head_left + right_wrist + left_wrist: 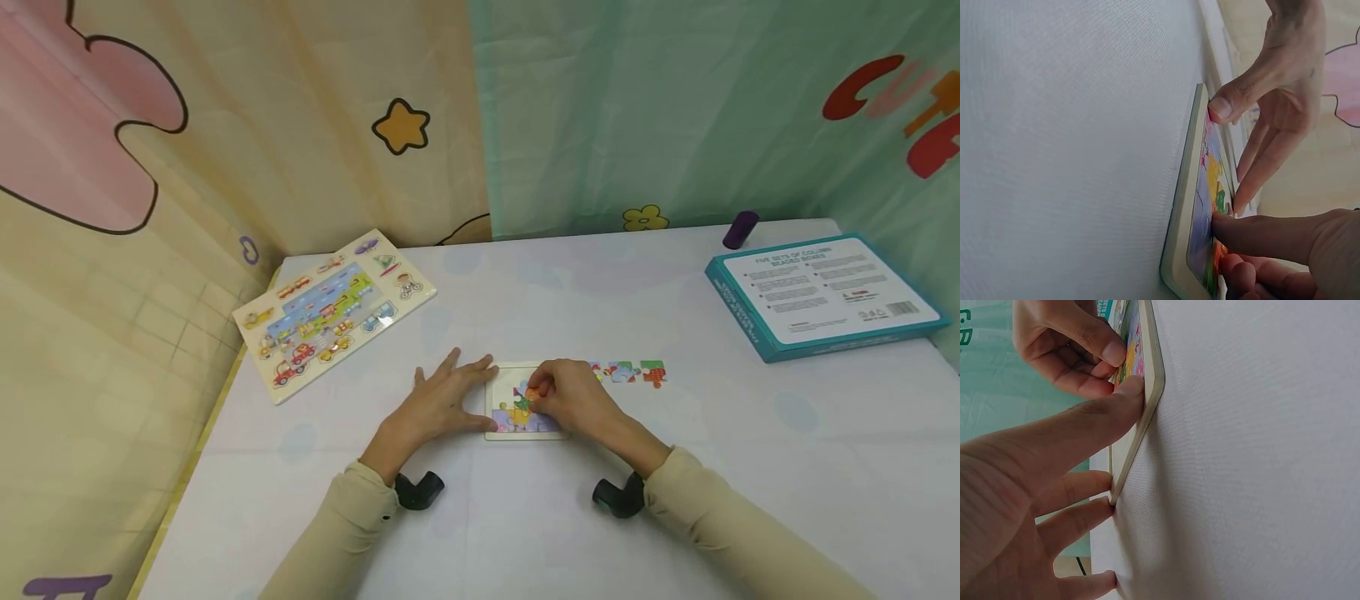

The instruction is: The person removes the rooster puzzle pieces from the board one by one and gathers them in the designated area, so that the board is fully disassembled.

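Observation:
A small jigsaw puzzle board [517,437] with a pale rim lies flat on the table, its lower part filled with lilac, yellow and green pieces. My left hand [442,400] spreads its fingers at the board's left side; the thumb rests on the lower left corner, and fingertips touch the left edge in the left wrist view. Over the board's right half, my right hand [573,400] pinches an orange-red puzzle piece [533,393] between thumb and curled fingers, which partly hide it. Several loose puzzle pieces [622,372] lie in a row right of the board, some behind the hand.
A larger vehicle picture puzzle [333,312] lies at the back left. At the right sits a teal-edged box [825,296], with a dark purple cylinder [741,230] behind it. Black wrist devices [621,497] sit under both wrists. Printed curtains [570,117] enclose the table's back.

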Tool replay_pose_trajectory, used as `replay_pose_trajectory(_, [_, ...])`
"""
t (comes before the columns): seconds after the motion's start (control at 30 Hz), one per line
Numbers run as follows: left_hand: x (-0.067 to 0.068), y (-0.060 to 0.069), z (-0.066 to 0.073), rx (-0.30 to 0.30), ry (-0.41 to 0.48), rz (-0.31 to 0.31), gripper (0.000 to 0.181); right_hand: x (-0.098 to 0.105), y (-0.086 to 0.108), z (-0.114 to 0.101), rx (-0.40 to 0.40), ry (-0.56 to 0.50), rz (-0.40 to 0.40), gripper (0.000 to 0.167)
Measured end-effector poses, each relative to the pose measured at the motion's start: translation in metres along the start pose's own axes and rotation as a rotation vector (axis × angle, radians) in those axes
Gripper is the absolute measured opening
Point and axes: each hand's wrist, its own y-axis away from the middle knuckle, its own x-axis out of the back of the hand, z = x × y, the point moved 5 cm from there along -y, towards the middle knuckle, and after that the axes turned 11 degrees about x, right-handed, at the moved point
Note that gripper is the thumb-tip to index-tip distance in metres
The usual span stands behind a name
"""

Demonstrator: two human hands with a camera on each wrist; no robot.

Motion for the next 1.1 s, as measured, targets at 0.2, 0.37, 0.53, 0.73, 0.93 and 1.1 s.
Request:
replay_pose_trajectory(0.2, [0.0007, 0.0008, 0.001, -0.002, -0.009, -0.002, 0.082, -0.0005, -0.0005, 0.0016, -0.029, -0.023, -0.008, 0.018])
replay_pose_trajectory(0.37, [0.0011, 0.001, 0.0015, 0.001, -0.005, -0.005, 0.082, 0.0003, -0.0004, 0.0021, -0.031, -0.03, -0.009, 0.018])
replay_pose_trajectory(0.53, [0.0021, 0.0015, 0.0018, 0.0, 0.002, -0.004, 0.082, 0.0006, -0.0019, 0.0008, -0.002, -0.02, -0.02, 0.02])
replay_pose_trajectory(0.73, [0.0024, 0.0013, 0.0009, 0.002, -0.001, -0.002, 0.082, 0.0001, -0.0039, -0.0003, -0.004, -0.037, -0.044, 0.022])
replay_pose_trajectory(0.93, [0.0015, 0.0007, 0.0005, -0.002, 0.011, 0.0, 0.082, 0.0, -0.0021, 0.0004, 0.012, -0.053, -0.04, 0.021])
replay_pose_trajectory(1.1, [0.0018, 0.0007, 0.0012, -0.007, 0.023, 0.003, 0.082, 0.0009, 0.002, 0.0022, 0.033, -0.077, -0.001, 0.017])
